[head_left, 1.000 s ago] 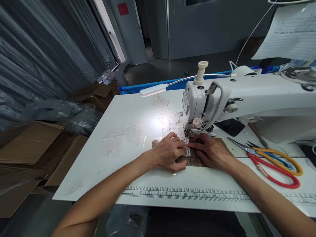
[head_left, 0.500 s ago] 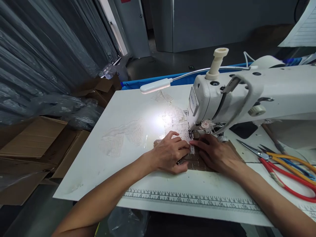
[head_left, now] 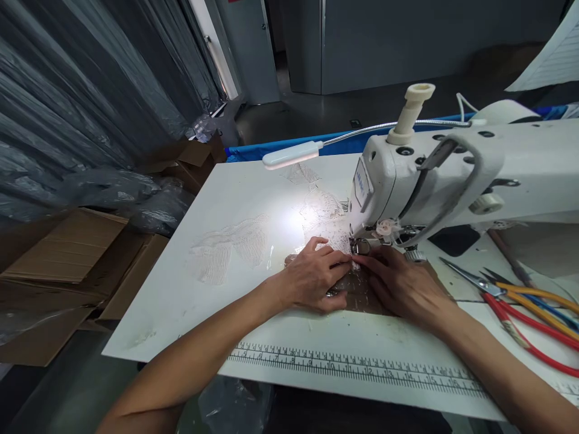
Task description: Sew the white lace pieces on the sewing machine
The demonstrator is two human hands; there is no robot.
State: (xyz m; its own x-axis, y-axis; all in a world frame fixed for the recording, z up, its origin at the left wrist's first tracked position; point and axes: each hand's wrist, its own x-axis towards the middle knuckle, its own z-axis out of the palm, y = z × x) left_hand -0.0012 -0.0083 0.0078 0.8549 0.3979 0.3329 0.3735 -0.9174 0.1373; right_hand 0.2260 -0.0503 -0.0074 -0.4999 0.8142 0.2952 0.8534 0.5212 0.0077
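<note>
Here, the left hand (head_left: 312, 277) lies palm down on the brown fabric piece (head_left: 357, 293), fingers extended and pressed flat toward the presser foot (head_left: 360, 246); the right hand (head_left: 402, 282) lies flat on the same piece from the other side, its fingertips meeting those of the left hand just in front of the foot; neither hand pinches anything, both press the work against the bench (head_left: 253, 229). The fabric piece lies on the bench directly below the head of the white sewing machine (head_left: 452, 169), largely covered by the hands; a strip of white lace (head_left: 323, 211) runs from under the foot away across the bench; the gooseneck lamp (head_left: 292, 155) lights this area. A printed ruler scale (head_left: 353, 367) runs along the near bench edge; scissors with red and yellow handles (head_left: 520, 307) lie to the right, well apart from the hands.
</note>
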